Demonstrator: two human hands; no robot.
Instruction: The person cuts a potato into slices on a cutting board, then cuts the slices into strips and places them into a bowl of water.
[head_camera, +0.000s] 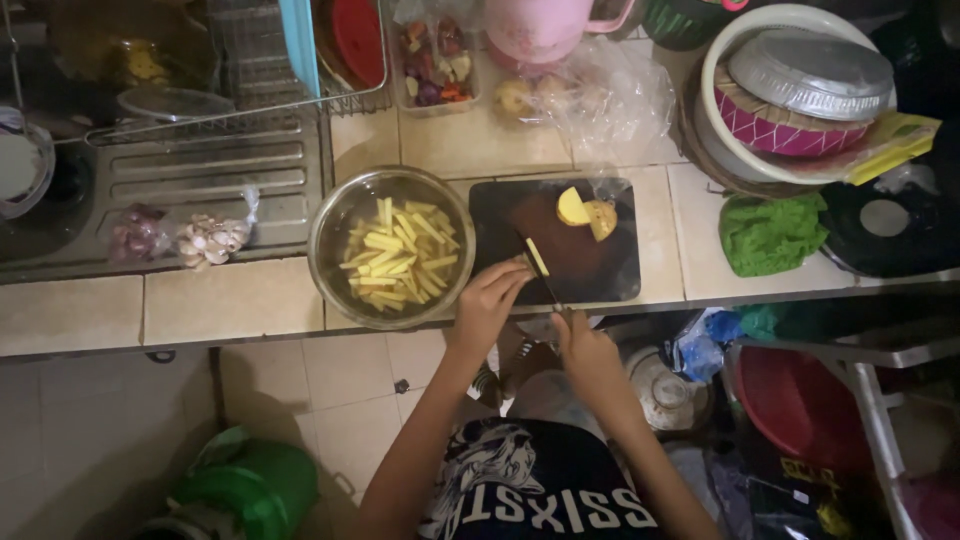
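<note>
My left hand (490, 300) rests at the near edge of the black cutting board (610, 280), fingers pinching a yellow potato strip (537, 257). My right hand (583, 345) grips a knife (545, 285) by its handle, the blade angled up toward the strip. Two cut potato pieces (586, 213) lie at the board's far side. Left of the board, a metal bowl (335, 225) holds several yellow potato sticks (400, 255).
A steel sink drainboard (200, 170) holds bags of garlic (212, 238) and shallots (137, 235). A green cloth (772, 233), a stack of lidded basins (800, 90), a pink jug (545, 28), a plastic bag (600, 95) and a dish rack (300, 55) ring the tiled counter. A green container (250, 485) stands on the floor.
</note>
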